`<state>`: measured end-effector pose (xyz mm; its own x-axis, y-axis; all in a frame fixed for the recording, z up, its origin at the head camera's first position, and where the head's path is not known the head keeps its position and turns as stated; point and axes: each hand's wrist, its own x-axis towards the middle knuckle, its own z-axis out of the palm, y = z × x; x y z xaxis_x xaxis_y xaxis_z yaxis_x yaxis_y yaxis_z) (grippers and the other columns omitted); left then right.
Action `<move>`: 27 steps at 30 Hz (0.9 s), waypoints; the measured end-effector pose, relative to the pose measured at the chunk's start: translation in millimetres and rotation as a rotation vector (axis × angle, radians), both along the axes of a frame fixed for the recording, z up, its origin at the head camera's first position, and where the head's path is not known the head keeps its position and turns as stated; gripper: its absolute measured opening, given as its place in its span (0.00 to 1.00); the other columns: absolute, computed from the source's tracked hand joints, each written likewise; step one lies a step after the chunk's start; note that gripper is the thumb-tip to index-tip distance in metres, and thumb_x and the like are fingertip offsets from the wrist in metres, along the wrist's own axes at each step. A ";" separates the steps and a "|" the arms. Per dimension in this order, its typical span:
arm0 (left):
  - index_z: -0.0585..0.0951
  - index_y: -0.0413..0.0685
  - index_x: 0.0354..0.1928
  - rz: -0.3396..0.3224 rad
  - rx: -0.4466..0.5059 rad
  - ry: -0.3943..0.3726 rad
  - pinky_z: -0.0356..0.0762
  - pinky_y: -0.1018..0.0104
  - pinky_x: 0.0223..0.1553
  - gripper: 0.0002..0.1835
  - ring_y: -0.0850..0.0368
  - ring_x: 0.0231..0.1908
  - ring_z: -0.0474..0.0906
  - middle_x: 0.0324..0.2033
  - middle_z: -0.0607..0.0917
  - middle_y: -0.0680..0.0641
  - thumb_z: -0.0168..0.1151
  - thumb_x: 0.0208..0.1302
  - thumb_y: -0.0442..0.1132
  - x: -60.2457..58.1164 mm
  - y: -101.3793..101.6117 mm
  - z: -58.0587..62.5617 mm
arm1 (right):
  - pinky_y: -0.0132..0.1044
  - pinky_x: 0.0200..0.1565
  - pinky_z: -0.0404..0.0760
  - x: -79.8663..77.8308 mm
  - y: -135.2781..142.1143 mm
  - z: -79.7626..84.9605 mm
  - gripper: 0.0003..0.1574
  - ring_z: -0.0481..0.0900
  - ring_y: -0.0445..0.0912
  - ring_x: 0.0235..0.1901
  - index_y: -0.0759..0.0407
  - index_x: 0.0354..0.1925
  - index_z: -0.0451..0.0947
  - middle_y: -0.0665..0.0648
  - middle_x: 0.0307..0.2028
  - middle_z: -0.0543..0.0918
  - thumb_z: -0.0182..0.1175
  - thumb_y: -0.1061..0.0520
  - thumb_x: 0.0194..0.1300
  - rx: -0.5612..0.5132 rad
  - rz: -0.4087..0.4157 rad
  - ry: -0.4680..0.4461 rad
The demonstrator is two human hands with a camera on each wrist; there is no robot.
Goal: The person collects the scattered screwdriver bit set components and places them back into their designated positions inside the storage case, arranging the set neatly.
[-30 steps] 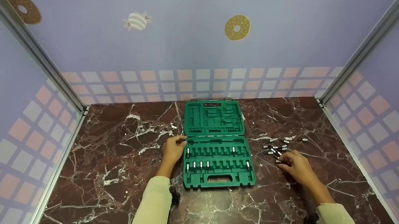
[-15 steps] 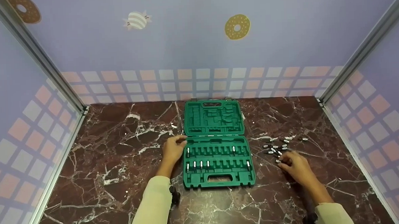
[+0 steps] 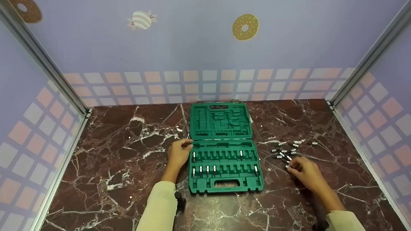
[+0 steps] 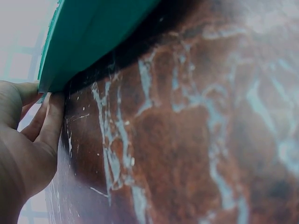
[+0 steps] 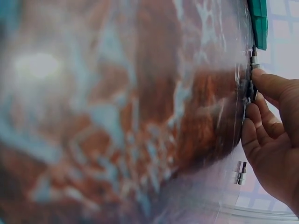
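Note:
My left hand (image 3: 178, 154) is at the left side of an open green tool case (image 3: 226, 189), thumb and fingers pinching its edge near the hinge. The left wrist view shows the fingertips at the corner of the case (image 4: 88, 42). On the right, my right hand (image 3: 305, 170) pinches a small bit socket (image 3: 287, 166) between thumb and fingers, low over the table. A dark tip and silver body mark the bit socket (image 5: 254, 59) in the right wrist view; the thumb hides part of it. Several bit sockets (image 3: 279, 156) lie loosely beyond this hand.
Several bit sockets (image 3: 207, 170) stand in slots of the lower tray; other slots are bare. The moulded lid (image 3: 220, 121) lies open toward the back wall. Brown marbled table (image 3: 125, 195) surrounds the case, with panels (image 3: 202, 42) at the back and sides.
Both hands stay nearly in place. The right fingers shift very slightly at the bit socket; the case and the loose pile look unchanged.

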<state>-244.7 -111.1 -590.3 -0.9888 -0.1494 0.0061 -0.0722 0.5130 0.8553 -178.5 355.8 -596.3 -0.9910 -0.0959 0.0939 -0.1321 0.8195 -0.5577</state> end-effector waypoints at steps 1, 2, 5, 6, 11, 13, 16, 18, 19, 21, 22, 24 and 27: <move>0.90 0.51 0.51 0.001 0.001 -0.002 0.81 0.47 0.52 0.10 0.47 0.48 0.86 0.44 0.90 0.48 0.67 0.70 0.38 -0.2 0.1 0.1 | 0.36 0.35 0.78 0.3 -0.3 0.6 0.07 0.79 0.42 0.32 0.54 0.38 0.82 0.52 0.33 0.81 0.72 0.59 0.65 0.000 0.002 -0.002; 0.90 0.51 0.51 0.001 0.000 -0.002 0.81 0.47 0.52 0.10 0.47 0.48 0.86 0.44 0.90 0.48 0.67 0.71 0.38 -0.3 0.0 0.3 | 0.36 0.35 0.78 0.5 -0.5 0.9 0.07 0.79 0.43 0.32 0.54 0.38 0.82 0.52 0.34 0.81 0.72 0.59 0.65 0.001 0.003 -0.003; 0.90 0.51 0.51 0.001 -0.005 0.006 0.81 0.47 0.52 0.10 0.47 0.48 0.86 0.43 0.91 0.47 0.67 0.70 0.37 -0.7 0.1 -0.2 | 0.36 0.36 0.79 1.2 -1.9 1.3 0.07 0.81 0.43 0.33 0.55 0.38 0.82 0.53 0.34 0.83 0.72 0.59 0.65 0.000 0.002 0.013; 0.90 0.51 0.51 0.000 -0.006 0.007 0.81 0.47 0.52 0.10 0.47 0.48 0.86 0.44 0.91 0.47 0.67 0.70 0.37 -1.0 0.1 -0.4 | 0.36 0.36 0.80 1.6 -2.5 1.4 0.07 0.81 0.43 0.33 0.55 0.38 0.82 0.52 0.35 0.83 0.72 0.59 0.65 0.000 0.002 0.017; 0.90 0.52 0.51 0.005 -0.008 -0.001 0.81 0.47 0.52 0.10 0.47 0.48 0.86 0.44 0.91 0.47 0.67 0.70 0.38 -2.2 0.3 -0.8 | 0.33 0.36 0.80 3.3 -7.1 2.6 0.08 0.83 0.41 0.32 0.54 0.39 0.82 0.51 0.34 0.86 0.73 0.59 0.64 -0.042 -0.010 0.019; 0.90 0.52 0.51 0.007 -0.011 0.000 0.81 0.47 0.52 0.10 0.47 0.47 0.86 0.43 0.91 0.47 0.67 0.70 0.37 -2.6 0.4 -0.6 | 0.32 0.35 0.79 4.1 -9.6 3.0 0.09 0.82 0.40 0.32 0.53 0.39 0.83 0.51 0.34 0.86 0.74 0.60 0.63 -0.062 -0.011 0.026; 0.90 0.51 0.50 0.012 -0.017 0.001 0.81 0.47 0.52 0.10 0.47 0.47 0.86 0.43 0.91 0.46 0.67 0.70 0.37 -2.6 0.5 0.4 | 0.33 0.36 0.78 4.8 -14.0 3.4 0.09 0.80 0.38 0.32 0.53 0.40 0.84 0.50 0.34 0.86 0.74 0.62 0.62 -0.076 0.002 0.063; 0.90 0.51 0.50 0.014 -0.017 0.000 0.81 0.47 0.51 0.10 0.47 0.47 0.86 0.43 0.91 0.46 0.67 0.70 0.37 -2.4 0.4 0.8 | 0.33 0.37 0.78 5.0 -17.0 3.9 0.10 0.79 0.37 0.32 0.54 0.41 0.86 0.49 0.34 0.86 0.74 0.62 0.62 -0.079 0.017 0.083; 0.90 0.51 0.50 0.016 -0.016 -0.003 0.81 0.47 0.51 0.10 0.47 0.47 0.86 0.43 0.91 0.46 0.67 0.70 0.37 -2.2 0.5 0.8 | 0.33 0.37 0.78 5.0 -18.6 4.2 0.10 0.79 0.37 0.32 0.54 0.42 0.86 0.49 0.34 0.86 0.73 0.63 0.62 -0.085 0.023 0.089; 0.90 0.51 0.50 0.018 -0.013 -0.007 0.81 0.48 0.51 0.10 0.46 0.46 0.86 0.43 0.91 0.46 0.68 0.70 0.37 -2.1 0.7 0.8 | 0.32 0.36 0.78 5.2 -21.6 4.8 0.10 0.79 0.36 0.31 0.54 0.42 0.87 0.49 0.34 0.86 0.72 0.63 0.63 -0.104 0.028 0.082; 0.90 0.51 0.51 0.017 -0.012 -0.009 0.82 0.48 0.50 0.10 0.46 0.46 0.86 0.43 0.91 0.46 0.67 0.70 0.37 -1.9 0.7 0.7 | 0.32 0.36 0.78 5.4 -23.2 5.2 0.09 0.78 0.36 0.31 0.54 0.43 0.87 0.50 0.34 0.86 0.72 0.63 0.63 -0.116 0.028 0.072; 0.90 0.51 0.51 0.018 -0.007 -0.013 0.82 0.48 0.50 0.10 0.46 0.47 0.86 0.43 0.91 0.46 0.67 0.70 0.37 -1.6 1.0 0.8 | 0.31 0.35 0.78 5.7 -26.6 6.3 0.09 0.79 0.36 0.29 0.54 0.43 0.86 0.50 0.35 0.87 0.71 0.63 0.64 -0.145 0.025 0.045; 0.90 0.51 0.51 0.013 -0.001 -0.015 0.82 0.48 0.50 0.10 0.46 0.47 0.86 0.44 0.90 0.46 0.67 0.71 0.38 -1.1 1.0 0.8 | 0.32 0.35 0.78 6.6 -32.4 9.6 0.08 0.80 0.37 0.29 0.53 0.44 0.86 0.51 0.36 0.88 0.71 0.61 0.66 -0.171 0.017 0.004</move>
